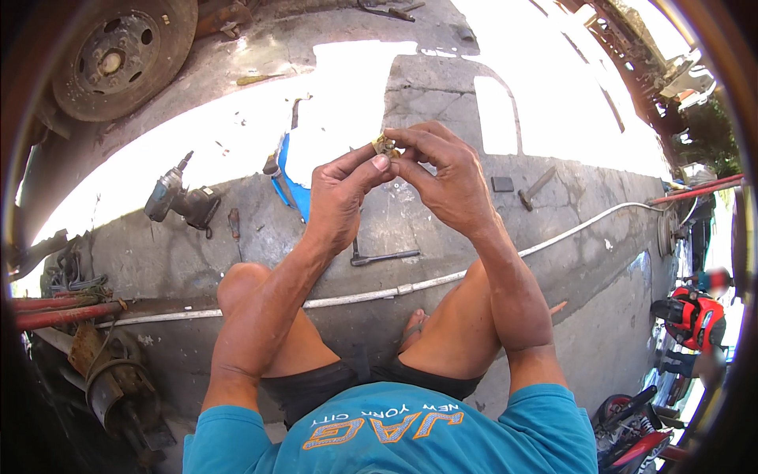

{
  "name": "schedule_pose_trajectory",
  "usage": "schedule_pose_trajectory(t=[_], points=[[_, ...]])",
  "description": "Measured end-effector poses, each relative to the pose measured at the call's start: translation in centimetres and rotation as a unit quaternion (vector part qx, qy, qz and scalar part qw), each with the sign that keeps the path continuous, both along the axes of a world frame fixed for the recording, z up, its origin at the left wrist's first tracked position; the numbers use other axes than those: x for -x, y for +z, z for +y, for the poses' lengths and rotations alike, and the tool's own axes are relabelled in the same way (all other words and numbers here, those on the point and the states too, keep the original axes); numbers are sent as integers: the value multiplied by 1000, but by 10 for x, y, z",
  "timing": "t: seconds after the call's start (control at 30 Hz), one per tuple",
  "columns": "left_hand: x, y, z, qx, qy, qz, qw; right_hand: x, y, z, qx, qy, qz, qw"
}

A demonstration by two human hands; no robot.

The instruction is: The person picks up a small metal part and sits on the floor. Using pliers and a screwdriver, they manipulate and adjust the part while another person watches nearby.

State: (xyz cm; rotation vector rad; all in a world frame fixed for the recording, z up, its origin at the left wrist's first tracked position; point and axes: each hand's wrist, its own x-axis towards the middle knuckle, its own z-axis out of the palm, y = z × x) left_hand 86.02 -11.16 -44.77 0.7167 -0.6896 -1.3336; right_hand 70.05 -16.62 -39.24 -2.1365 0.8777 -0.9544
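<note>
In front of me, above the concrete floor, both hands meet at a small brass-coloured metal part point(384, 147). My left hand point(341, 186) pinches it between thumb and fingers from the left. From the right, the fingers of my right hand point(440, 167) close on its upper and right side. Fingertips cover much of the part, so its exact kind does not show. A ratchet wrench point(387, 257) lies on the floor below my hands. Just left of my left hand is a blue and white sheet-like object point(294, 180), partly washed out by sunlight.
A cordless impact wrench point(180, 199) and a screwdriver point(234, 224) lie left. On the right are a hammer point(537, 189) and a small dark block point(502, 184). A white pipe point(379, 295) crosses the floor. A truck wheel point(118, 59) stands far left; a red motorcycle point(632, 442) stands right.
</note>
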Motion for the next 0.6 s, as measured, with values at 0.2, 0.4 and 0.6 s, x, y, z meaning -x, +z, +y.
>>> schedule_pose_trajectory(t=[0.2,0.4,0.6], points=[[-1,-2,-2,12,34,-96,995,0,-4,-2,-19,11,-9,1000],[-3,7,2,20,66,-182,981,1,-1,-1,-53,4,-19,998],[0,9,6,24,92,-242,966,3,2,-1,-101,-32,7,994]])
